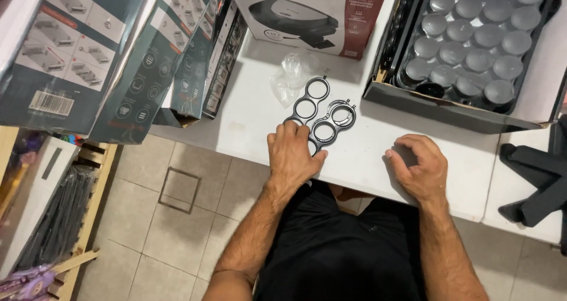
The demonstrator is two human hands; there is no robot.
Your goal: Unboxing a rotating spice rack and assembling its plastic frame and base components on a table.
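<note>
From my head camera, my left hand (293, 154) lay flat on the near end of a black ring holder (312, 109), pressing it, not gripping it. The holder sat on the white table (366, 153), close to the near edge. My right hand (418, 165) rested beside it, fingers curled loosely, holding nothing. Bare table lay between my hands. A crumpled clear bag (289, 73) touched the holder's far end. A black tray of grey cups (472, 41) sat on the right.
</note>
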